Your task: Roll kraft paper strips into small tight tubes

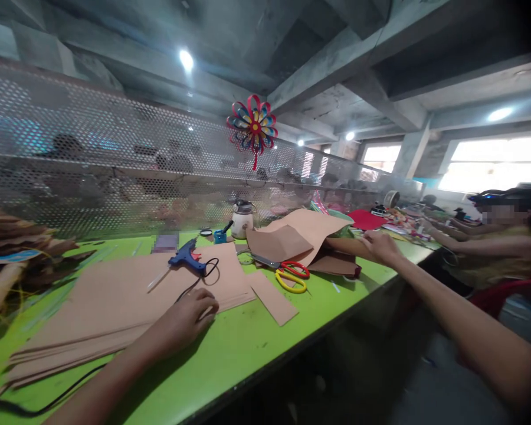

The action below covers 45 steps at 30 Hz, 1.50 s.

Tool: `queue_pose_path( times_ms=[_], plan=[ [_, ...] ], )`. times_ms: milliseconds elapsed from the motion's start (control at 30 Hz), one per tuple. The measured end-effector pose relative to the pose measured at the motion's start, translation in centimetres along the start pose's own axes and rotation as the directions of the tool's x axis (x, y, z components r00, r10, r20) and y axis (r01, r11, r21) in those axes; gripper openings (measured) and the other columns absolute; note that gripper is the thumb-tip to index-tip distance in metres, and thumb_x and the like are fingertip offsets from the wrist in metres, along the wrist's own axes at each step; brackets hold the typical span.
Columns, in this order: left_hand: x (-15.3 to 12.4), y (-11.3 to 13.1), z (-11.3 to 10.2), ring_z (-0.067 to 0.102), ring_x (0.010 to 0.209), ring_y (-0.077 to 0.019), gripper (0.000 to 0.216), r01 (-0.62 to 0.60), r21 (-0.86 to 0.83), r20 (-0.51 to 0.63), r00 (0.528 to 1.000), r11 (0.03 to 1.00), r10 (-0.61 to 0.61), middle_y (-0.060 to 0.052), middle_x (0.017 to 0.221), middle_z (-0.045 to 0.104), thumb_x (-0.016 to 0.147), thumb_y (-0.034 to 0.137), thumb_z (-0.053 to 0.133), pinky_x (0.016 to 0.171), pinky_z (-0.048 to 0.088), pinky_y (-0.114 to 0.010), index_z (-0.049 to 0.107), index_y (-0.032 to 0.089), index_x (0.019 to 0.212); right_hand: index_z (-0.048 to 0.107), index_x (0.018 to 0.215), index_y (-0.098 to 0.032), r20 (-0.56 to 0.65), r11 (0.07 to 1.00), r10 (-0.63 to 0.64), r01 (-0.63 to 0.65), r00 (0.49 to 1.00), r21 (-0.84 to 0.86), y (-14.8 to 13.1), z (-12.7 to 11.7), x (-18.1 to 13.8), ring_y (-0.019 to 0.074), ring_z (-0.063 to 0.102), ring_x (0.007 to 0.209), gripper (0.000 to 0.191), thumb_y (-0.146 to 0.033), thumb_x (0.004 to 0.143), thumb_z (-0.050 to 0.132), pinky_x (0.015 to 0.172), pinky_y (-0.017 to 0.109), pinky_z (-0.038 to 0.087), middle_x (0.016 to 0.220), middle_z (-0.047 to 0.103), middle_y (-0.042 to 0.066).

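My left hand [193, 314] rests on the near edge of a stack of brown paper sheets [115, 289], fingers loosely bent and holding nothing. A blue glue gun [188, 258] with a clear glue stick lies on that stack, its black cord running under my left hand. To the right, my right hand [380, 247] is closed on a piece of brown paper [347, 245] among larger loose sheets [310, 227]. Scissors [294, 277] with red and yellow handles lie between the hands, beside a small brown paper rectangle [273, 298].
A white bottle with a dark lid [242, 219] and a small blue container [220, 236] stand at the back. Crumpled brown material [13, 254] piles up at the far left. A perforated metal screen [115, 153] carries a paper flower [254, 125]. Another person [508, 236] sits at the right.
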<state>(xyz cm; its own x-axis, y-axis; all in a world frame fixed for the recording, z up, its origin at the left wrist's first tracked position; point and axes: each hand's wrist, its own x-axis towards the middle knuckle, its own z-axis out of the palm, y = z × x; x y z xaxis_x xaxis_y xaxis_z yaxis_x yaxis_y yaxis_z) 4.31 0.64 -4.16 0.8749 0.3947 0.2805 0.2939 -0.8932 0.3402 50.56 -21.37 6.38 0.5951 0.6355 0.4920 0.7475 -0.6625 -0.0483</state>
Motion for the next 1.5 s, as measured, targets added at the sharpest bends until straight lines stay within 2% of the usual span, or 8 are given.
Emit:
queue_pose_path(
  times_ms=[167, 400, 567, 733, 967, 1200, 1433, 1500],
  plan=[
    [0.0, -0.2, -0.1, 0.054, 0.089, -0.0215, 0.040, 0.017, -0.057, -0.034, 0.999, 0.998, -0.019, -0.009, 0.098, 0.057, 0.084, 0.045, 0.037, 0.079, 0.044, -0.033, 0.065, 0.018, 0.093, 0.061, 0.064, -0.016, -0.311, 0.988, -0.010, 0.057, 0.950, 0.145, 1.2, -7.4, -4.7, 0.0166, 0.056, 0.065, 0.021, -0.034, 0.075, 0.059, 0.058, 0.026, 0.038, 0.066, 0.062, 0.006],
    [0.2, 0.4, -0.2, 0.057, 0.087, -0.0235, 0.040, 0.093, -0.247, -0.142, 0.981, 0.965, -0.131, -0.012, 0.100, 0.059, 0.080, 0.048, 0.046, 0.075, 0.047, -0.036, 0.063, 0.016, 0.095, 0.059, 0.065, -0.018, -0.504, 0.823, -0.150, 0.389, 0.851, 0.413, -7.2, -13.6, -13.8, 0.0118, 0.050, 0.054, 0.022, -0.037, 0.076, 0.060, 0.047, 0.023, 0.037, 0.063, 0.058, 0.003],
    [-0.2, 2.4, -0.8, 0.058, 0.089, -0.0237, 0.042, 0.103, -0.606, -0.033, 0.988, 0.788, -0.154, -0.013, 0.097, 0.061, 0.075, 0.049, 0.054, 0.078, 0.047, -0.038, 0.062, 0.014, 0.095, 0.055, 0.067, -0.017, -0.556, 0.588, -0.207, 0.557, 0.805, 0.587, -15.0, -11.5, -14.9, 0.0093, 0.045, 0.050, 0.019, -0.033, 0.076, 0.061, 0.043, 0.021, 0.035, 0.062, 0.054, 0.000],
    [-0.9, 3.2, -1.6, 0.062, 0.081, -0.0247, 0.062, 0.283, -0.944, 0.277, 0.959, 0.172, -0.060, -0.015, 0.093, 0.061, 0.081, 0.062, 0.034, 0.070, 0.049, -0.042, 0.048, 0.012, 0.114, 0.051, 0.063, -0.018, -0.571, 0.428, -0.423, 0.710, 0.704, 0.559, -23.0, -8.3, -15.6, 0.0084, 0.039, 0.046, 0.019, -0.027, 0.078, 0.058, 0.045, 0.022, 0.031, 0.054, 0.047, -0.001],
    [-1.5, 3.3, -2.7, 0.057, 0.098, -0.0273, 0.059, 0.163, -0.982, 0.166, 0.986, -0.098, -0.021, -0.015, 0.102, 0.062, 0.083, 0.059, 0.033, 0.083, 0.044, -0.039, 0.052, 0.012, 0.114, 0.043, 0.062, -0.018, -0.501, 0.147, -0.698, 0.787, 0.512, 0.599, -29.1, -4.4, -21.0, 0.0099, 0.039, 0.051, 0.022, -0.022, 0.081, 0.053, 0.051, 0.025, 0.027, 0.055, 0.044, -0.002],
    [-1.6, 3.8, -3.8, 0.058, 0.097, -0.0247, 0.059, 0.018, -0.995, 0.030, 0.991, -0.095, -0.127, -0.014, 0.104, 0.062, 0.080, 0.057, 0.044, 0.087, 0.041, -0.036, 0.051, 0.011, 0.117, 0.037, 0.063, -0.020, -0.486, 0.247, -0.652, 0.768, 0.582, 0.591, -31.7, -1.7, -21.8, 0.0129, 0.042, 0.050, 0.022, -0.020, 0.083, 0.046, 0.049, 0.027, 0.026, 0.055, 0.048, 0.000],
    [-1.5, 3.3, -3.0, 0.064, 0.074, -0.0236, 0.051, 0.050, -0.994, 0.008, 0.927, 0.102, -0.375, -0.013, 0.089, 0.067, 0.063, 0.031, 0.073, 0.072, 0.049, -0.036, 0.058, 0.010, 0.108, 0.048, 0.069, -0.022, -0.356, 0.202, -0.821, 0.810, 0.447, 0.551, -33.8, 0.0, -23.3, 0.0194, 0.053, 0.059, 0.013, -0.031, 0.078, 0.052, 0.051, 0.031, 0.036, 0.066, 0.060, 0.003],
    [-1.6, 3.1, -3.2, 0.064, 0.074, -0.0234, 0.050, 0.021, -0.994, -0.026, 0.909, 0.108, -0.416, -0.012, 0.090, 0.068, 0.063, 0.035, 0.073, 0.071, 0.050, -0.035, 0.060, 0.011, 0.106, 0.053, 0.072, -0.024, -0.309, 0.095, -0.894, 0.811, 0.325, 0.577, -33.4, -0.4, -23.9, 0.0187, 0.057, 0.066, 0.008, -0.030, 0.077, 0.054, 0.054, 0.030, 0.040, 0.073, 0.063, 0.002]
  ],
)
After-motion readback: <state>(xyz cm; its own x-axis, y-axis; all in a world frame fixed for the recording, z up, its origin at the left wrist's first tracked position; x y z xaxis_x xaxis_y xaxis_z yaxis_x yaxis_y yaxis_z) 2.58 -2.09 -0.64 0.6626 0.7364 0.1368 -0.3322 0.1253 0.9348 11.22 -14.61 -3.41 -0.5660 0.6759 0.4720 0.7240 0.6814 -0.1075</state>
